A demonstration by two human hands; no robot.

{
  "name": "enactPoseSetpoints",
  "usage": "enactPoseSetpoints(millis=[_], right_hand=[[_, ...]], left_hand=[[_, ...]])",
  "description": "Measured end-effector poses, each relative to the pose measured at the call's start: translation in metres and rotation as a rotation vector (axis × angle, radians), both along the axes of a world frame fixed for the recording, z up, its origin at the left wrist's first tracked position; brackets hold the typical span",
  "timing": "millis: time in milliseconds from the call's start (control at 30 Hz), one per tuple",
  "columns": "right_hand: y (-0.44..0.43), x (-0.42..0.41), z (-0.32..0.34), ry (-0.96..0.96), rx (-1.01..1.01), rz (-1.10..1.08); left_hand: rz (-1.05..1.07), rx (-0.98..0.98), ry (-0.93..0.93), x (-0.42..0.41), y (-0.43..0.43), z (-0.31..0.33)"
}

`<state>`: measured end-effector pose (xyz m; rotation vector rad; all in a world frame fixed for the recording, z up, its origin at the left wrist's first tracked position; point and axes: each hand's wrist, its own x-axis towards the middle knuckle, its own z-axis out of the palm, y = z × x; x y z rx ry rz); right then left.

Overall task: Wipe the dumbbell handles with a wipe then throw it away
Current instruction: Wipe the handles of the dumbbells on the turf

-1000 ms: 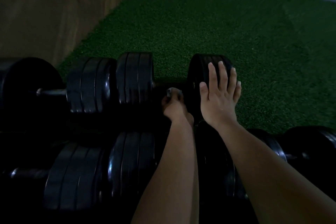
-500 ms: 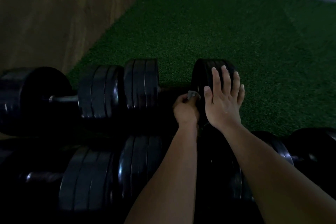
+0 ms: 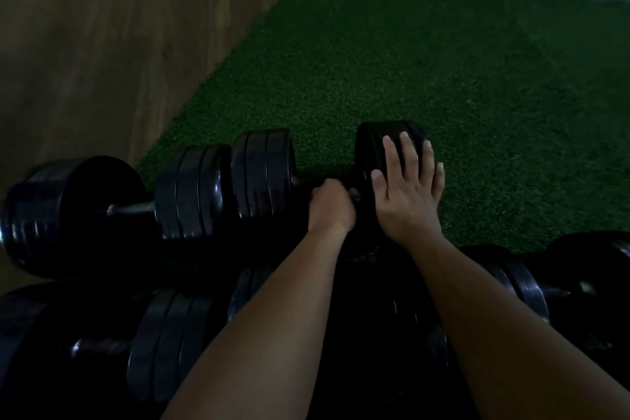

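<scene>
Head cam: left hand [image 3: 332,204] is curled tight round the bar of the dumbbell [image 3: 262,174], between its two black ends. A tiny grey scrap at the fingers looks like the wipe [image 3: 355,195]. Right hand [image 3: 407,194] lies flat on the right end, fingers straight and spread. The dumbbell sits on green turf [image 3: 426,61], with more dumbbells [image 3: 78,211] beside it. Too dark to read any markings.
</scene>
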<state>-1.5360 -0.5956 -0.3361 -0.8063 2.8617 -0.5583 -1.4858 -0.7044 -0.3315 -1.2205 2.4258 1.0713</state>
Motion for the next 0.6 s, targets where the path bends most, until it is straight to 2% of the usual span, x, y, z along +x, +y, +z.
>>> enactPoseSetpoints(millis=[133, 200, 367, 433, 600], right_hand=[[-0.001, 0.0, -0.001, 0.009, 0.007, -0.001], [-0.001, -0.001, -0.001, 0.01, 0.011, -0.01], [-0.001, -0.002, -0.003, 0.009, 0.029, 0.004], [-0.001, -0.003, -0.004, 0.013, 0.031, 0.003], [-0.001, -0.004, -0.004, 0.016, 0.031, 0.004]], left_hand=[[0.022, -0.115, 0.188, -0.006, -0.024, 0.017], [-0.072, -0.156, 0.192, -0.019, -0.042, 0.03], [-0.679, -0.454, -0.207, -0.046, -0.071, 0.057], [-0.876, -0.504, -0.391, -0.048, -0.076, 0.061], [-1.068, -0.61, -0.574, -0.053, -0.089, 0.059]])
